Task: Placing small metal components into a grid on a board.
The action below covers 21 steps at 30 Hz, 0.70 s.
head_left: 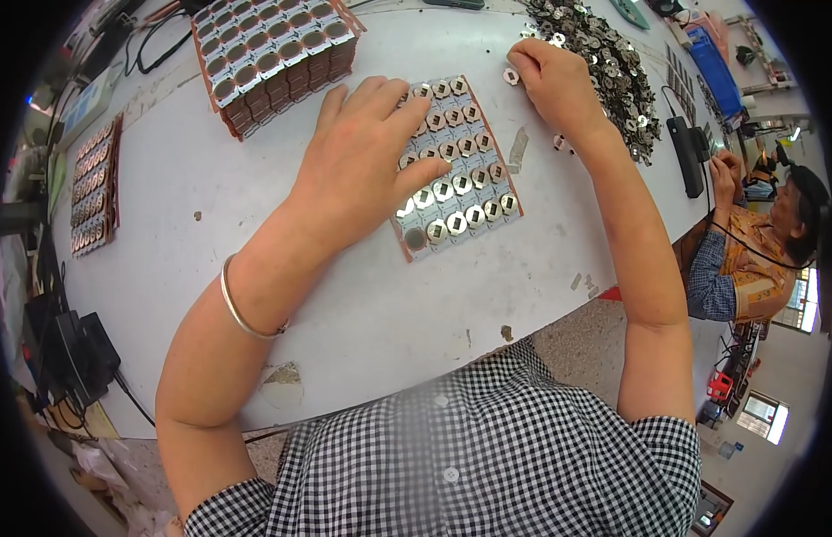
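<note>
The left hand (366,161) rests spread over the circuit-board panel (468,200) at twelve o'clock; the right hand (554,85) appears pinched on a metal clip (512,78) beside the one-o'clock clip heap (622,85). Among visible circles, only the seven-o'clock corner circle (416,239) looks bare.

You're in what looks like an assembly workshop: your table (344,331) holds stacked panels (277,58) and heaped metal parts (629,89), a co-worker (758,259) beside it.
</note>
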{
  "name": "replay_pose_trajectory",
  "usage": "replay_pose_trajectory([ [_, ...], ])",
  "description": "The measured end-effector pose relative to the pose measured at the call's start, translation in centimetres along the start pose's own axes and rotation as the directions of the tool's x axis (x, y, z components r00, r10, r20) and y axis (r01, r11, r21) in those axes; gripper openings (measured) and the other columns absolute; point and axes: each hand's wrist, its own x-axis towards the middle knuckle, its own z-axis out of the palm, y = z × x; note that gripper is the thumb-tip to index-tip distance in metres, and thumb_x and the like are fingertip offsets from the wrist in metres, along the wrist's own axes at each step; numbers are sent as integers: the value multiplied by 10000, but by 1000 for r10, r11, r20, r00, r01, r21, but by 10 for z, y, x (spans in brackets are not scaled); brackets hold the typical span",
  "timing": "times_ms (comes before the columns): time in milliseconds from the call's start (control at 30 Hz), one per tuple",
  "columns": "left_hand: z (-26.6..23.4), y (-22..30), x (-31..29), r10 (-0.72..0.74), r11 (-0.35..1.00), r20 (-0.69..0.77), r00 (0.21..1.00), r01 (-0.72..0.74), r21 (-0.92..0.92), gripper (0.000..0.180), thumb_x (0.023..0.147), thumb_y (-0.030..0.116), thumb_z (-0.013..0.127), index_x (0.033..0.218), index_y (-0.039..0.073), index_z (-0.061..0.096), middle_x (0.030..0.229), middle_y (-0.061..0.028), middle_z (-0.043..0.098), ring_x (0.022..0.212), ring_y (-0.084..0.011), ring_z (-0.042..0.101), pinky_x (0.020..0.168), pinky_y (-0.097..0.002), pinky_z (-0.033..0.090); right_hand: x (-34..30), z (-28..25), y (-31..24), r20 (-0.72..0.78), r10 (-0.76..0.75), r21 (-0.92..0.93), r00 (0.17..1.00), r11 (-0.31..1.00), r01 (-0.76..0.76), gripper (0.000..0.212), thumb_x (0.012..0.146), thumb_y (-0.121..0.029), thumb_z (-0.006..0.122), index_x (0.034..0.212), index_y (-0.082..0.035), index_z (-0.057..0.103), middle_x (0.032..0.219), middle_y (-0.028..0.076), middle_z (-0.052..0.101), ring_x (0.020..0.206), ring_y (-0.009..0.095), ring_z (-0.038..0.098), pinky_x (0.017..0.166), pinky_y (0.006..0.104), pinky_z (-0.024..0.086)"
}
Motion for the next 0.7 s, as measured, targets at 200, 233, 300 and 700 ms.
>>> replay_pose_trajectory([
  [200, -1, 2, 3, -13, 999, 12, 1000, 13, -29, 466, 804, 281, 814, 1141, -3, 659, 1166, -140, 623, 1155, -308, 549, 1067, -477, 388, 0, -21, -1, 54, 189, 168, 980, 966, -196, 230, 980, -192, 635, 1114, -41, 746, 827, 49, 712, 692, 147, 623, 677, 288, 506],
  [233, -1, 2, 2, -12, 1000, 7, 1000, 12, -27, 466, 804, 281, 814, 1141, -3, 659, 1166, -140, 623, 1155, -308, 549, 1067, -477, 388, 0, -22, -2, 52, 185, 168, 981, 967, -191, 230, 980, -192, 635, 1114, -41, 746, 827, 49, 712, 692, 147, 623, 677, 288, 506],
  [300, 0, 0, -1, -9, 1000, -4, 1000, 9, -11, 464, 801, 278, 815, 1137, -2, 661, 1158, -138, 626, 1150, -308, 549, 1063, -476, 389, -5, -25, -8, 64, 99, 68, 993, 992, -103, 238, 964, -172, 657, 1139, -34, 742, 853, 41, 705, 711, 139, 614, 682, 279, 500],
  [700, -4, 0, 1, -43, 999, 67, 997, 44, -17, 572, 807, 259, 801, 1279, -20, 636, 1326, -178, 591, 1182, -391, 524, 1034, -457, 444, -21, -21, -32, 256, 123, 229, 959, 956, -184, 208, 933, -99, 698, 1129, -30, 709, 881, 21, 657, 751, 109, 600, 684, 276, 507],
])
